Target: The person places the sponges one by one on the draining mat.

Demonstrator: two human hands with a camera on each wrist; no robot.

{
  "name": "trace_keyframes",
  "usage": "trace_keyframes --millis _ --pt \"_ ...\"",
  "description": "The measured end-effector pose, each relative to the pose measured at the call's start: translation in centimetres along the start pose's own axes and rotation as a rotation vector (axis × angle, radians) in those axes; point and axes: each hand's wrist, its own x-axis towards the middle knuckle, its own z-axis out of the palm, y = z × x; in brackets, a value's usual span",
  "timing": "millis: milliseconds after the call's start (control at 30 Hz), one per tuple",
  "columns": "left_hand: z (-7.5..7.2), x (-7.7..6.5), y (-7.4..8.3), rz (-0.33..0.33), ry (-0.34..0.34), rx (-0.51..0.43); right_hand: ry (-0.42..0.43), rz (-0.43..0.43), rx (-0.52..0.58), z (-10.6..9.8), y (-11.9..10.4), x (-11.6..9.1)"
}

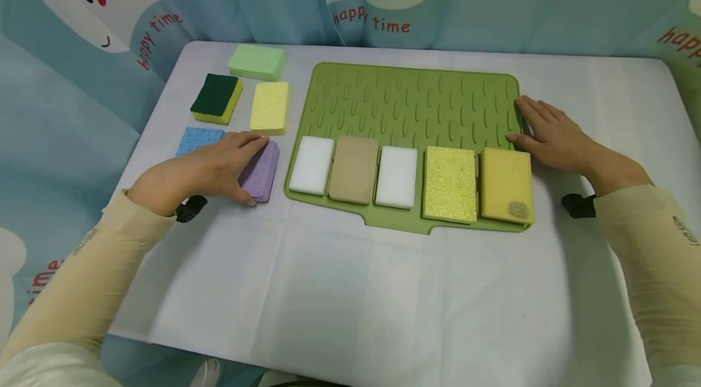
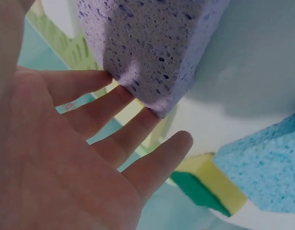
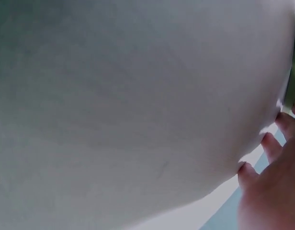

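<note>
My left hand pinches a purple sponge left of the green mat, thumb at its near end and fingers at its far end. In the left wrist view, fingertips meet one end of the porous purple block. Over at the mat's right edge rests my right hand, fingers extended and thumb tip at the rim of the green mat. Along the mat's front lie a white sponge, a beige one, another white one, a speckled yellow one and a plain yellow one.
Beyond the left hand lie a blue sponge, partly covered by it, a green-topped scouring sponge, a pale yellow sponge and a light green one. A white cloth covers the table; a patterned curtain hangs behind.
</note>
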Motion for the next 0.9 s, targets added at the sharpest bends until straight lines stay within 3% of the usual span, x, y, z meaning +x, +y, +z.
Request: trace_keyframes --millis 233,467,667,900 --pt "-1.6 -0.8 0.4 0.026 0.040 -0.018 0.057 0.011 -0.007 -0.2 0.1 -0.2" --pt "-3.9 -0.4 1.5 0.057 0.097 0.017 0.026 0.016 -0.050 -0.2 0.3 -0.5" --pt "-6.0 1.3 3.6 0.121 0.158 0.065 0.015 0.012 -0.069 -0.2 0.3 -0.6" --pt "-6.7 4.4 6.4 0.240 0.211 0.058 -0.003 0.022 -0.054 -0.1 0.2 -0.7"
